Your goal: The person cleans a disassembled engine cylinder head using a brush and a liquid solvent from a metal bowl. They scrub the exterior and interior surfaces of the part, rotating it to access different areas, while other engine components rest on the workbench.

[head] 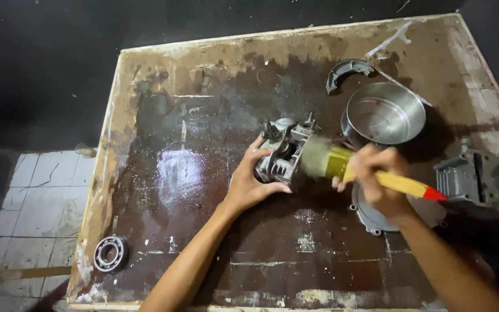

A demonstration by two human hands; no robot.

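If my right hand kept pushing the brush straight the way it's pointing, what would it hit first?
The right hand points the paintbrush leftward, and its bristles already blur against the grey metal engine part that the left hand steadies. That part would be met first; depth is hard to judge.

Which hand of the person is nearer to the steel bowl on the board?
Right. The right hand holds a yellow-handled paintbrush just below the steel bowl. The left hand is farther to the left, gripping the grey metal engine part.
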